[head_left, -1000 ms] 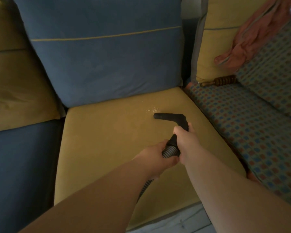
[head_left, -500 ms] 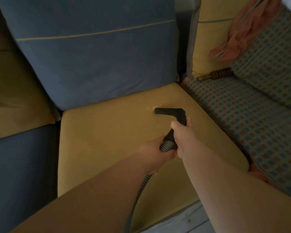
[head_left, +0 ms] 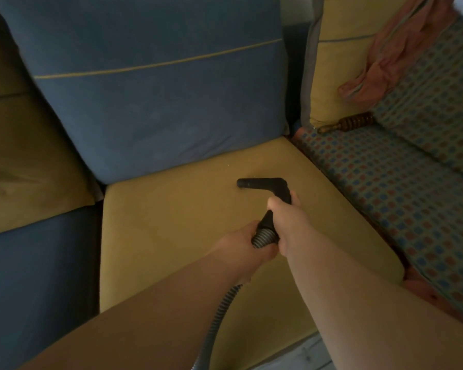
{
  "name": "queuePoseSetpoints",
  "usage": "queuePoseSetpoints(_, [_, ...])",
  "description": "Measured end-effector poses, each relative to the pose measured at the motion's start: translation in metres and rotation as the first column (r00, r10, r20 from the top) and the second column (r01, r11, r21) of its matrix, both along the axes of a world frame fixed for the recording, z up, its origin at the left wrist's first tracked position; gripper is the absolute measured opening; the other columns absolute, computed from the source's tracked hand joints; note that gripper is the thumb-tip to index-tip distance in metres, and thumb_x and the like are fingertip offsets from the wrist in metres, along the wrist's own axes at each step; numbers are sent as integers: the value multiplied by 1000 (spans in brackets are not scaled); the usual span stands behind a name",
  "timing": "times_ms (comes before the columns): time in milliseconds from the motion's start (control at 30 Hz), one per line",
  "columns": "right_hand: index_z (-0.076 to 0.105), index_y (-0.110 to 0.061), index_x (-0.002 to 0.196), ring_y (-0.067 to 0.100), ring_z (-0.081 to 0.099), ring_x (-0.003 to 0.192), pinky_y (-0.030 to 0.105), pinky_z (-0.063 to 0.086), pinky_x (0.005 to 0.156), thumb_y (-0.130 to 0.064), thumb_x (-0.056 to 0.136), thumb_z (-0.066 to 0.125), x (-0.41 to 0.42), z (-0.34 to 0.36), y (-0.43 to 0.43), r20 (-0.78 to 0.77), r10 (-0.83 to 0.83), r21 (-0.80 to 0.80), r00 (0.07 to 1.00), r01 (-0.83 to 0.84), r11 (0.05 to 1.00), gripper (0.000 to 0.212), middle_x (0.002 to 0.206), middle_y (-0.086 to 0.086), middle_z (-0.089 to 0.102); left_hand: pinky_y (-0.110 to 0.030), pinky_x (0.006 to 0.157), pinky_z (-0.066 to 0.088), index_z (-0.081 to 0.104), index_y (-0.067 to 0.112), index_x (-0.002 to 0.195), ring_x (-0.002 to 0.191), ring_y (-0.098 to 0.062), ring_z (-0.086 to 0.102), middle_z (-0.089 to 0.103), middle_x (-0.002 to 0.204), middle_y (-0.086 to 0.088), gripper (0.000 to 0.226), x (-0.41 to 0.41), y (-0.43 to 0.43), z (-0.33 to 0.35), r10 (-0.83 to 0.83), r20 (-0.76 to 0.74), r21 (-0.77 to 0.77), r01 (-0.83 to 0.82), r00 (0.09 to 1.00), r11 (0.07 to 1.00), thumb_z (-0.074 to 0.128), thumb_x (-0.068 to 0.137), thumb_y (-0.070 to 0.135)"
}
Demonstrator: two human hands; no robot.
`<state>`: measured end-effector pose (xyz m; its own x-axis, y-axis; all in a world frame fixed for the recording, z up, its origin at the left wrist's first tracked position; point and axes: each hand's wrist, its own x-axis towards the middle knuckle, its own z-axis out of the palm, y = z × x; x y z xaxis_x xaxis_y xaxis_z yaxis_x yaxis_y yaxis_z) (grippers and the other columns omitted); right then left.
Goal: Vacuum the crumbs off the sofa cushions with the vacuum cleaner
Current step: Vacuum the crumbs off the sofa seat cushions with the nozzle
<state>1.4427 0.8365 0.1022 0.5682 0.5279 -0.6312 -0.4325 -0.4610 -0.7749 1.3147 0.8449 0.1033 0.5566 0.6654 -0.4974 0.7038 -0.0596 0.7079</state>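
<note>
While both hands are clamped on the vacuum, the right hand [head_left: 288, 220] wraps the black handle just behind the bent nozzle [head_left: 261, 183] and the left hand [head_left: 247, 243] grips the ribbed hose [head_left: 262, 236] right behind it, hands touching. Nozzle tip sits on or just above the yellow seat cushion [head_left: 171, 236], pointing left, toward the cushion's back half; can't tell if it's actually in contact. Only one pale speck [head_left: 228, 164] visible, between the nozzle and the blue back cushion [head_left: 158, 102]; light is dim, so more crumbs may be there unseen. Risks, my read: lifted tip means weak suction and missed crumbs; a fast sweep could flick bits into the crease under the blue back cushion or into the gap by the checkered cushion [head_left: 385, 188] right of the nozzle. Hose trails down off the front edge, so slack could snag or drag the tip off line. Pink cloth [head_left: 390, 57] and wooden-handled brush [head_left: 350, 122] lie beyond the checkered cushion, well clear of the nozzle. Containers: none in view; the vacuum body and its bin are out of frame.
</note>
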Motion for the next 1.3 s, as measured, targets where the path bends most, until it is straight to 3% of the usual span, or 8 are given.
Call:
queuePoseSetpoints(267, [21, -49, 147, 29, 61, 92, 46, 56, 80, -26, 86, 59, 22, -2, -8, 65, -116, -8, 991, 117, 993, 76, 124, 5, 53, -24, 48, 52, 38, 40, 141, 50, -14, 55, 57, 74, 1, 57, 28, 0, 3, -70, 12, -41, 70, 997, 997, 61, 90, 48])
queuePoseSetpoints(500, [19, -50, 147, 29, 62, 92, 44, 57, 77, -25, 86, 58, 22, -2, 7, 64, -51, -25, 997, 53, 998, 77, 125, 5, 53, -22, 44, 51, 43, 44, 135, 39, -6, 53, 59, 67, 5, 52, 26, 10, -7, -18, 39, -11, 19, 999, 1000, 61, 87, 48])
queuePoseSetpoints(633, [19, -50, 147, 28, 62, 91, 39, 56, 72, -26, 85, 58, 13, 0, 18, 51, 7, -44, 999, -5, 999, 77, 123, 4, 53, -28, 51, 57, 43, 46, 133, 46, -10, 57, 61, 69, 5, 51, 14, 15, -6, 18, 20, 1, -18, 1000, 1000, 60, 85, 51])
queuePoseSetpoints(733, [18, -51, 147, 30, 62, 93, 45, 57, 79, -24, 85, 58, 2, 1, 27, 21, 37, -43, 999, -36, 998, 79, 122, 5, 53, -34, 54, 60, 44, 46, 129, 48, -12, 60, 62, 71, 5, 48, 2, 20, -5, 37, -8, 15, -36, 999, 999, 59, 84, 52])
queuePoseSetpoints(900, [18, -50, 148, 32, 62, 95, 49, 56, 81, -24, 84, 57, -3, 5, 34, 21, 80, -52, 997, -79, 996, 79, 123, 6, 52, -33, 52, 59, 44, 46, 128, 48, -12, 60, 62, 71, 5, 48, -3, 25, -4, 56, -1, 15, -56, 998, 998, 60, 83, 53])
queuePoseSetpoints(1067, [22, -48, 147, 29, 61, 94, 47, 56, 82, -25, 85, 58, 12, 3, 24, 98, 2, -70, 995, 5, 998, 76, 125, 4, 54, -29, 50, 56, 45, 44, 130, 49, -12, 57, 60, 71, 4, 49, 16, 20, -6, 24, 45, -42, -22, 999, 999, 61, 85, 50])
queuePoseSetpoints(1300, [20, -50, 147, 25, 60, 90, 39, 56, 71, -26, 87, 60, 24, -6, 29, 89, -91, -29, 992, 94, 995, 76, 123, 2, 51, -25, 49, 55, 45, 41, 133, 53, -12, 57, 59, 73, 3, 50, 31, 31, -14, 17, 68, -57, -13, 998, 998, 62, 87, 47])
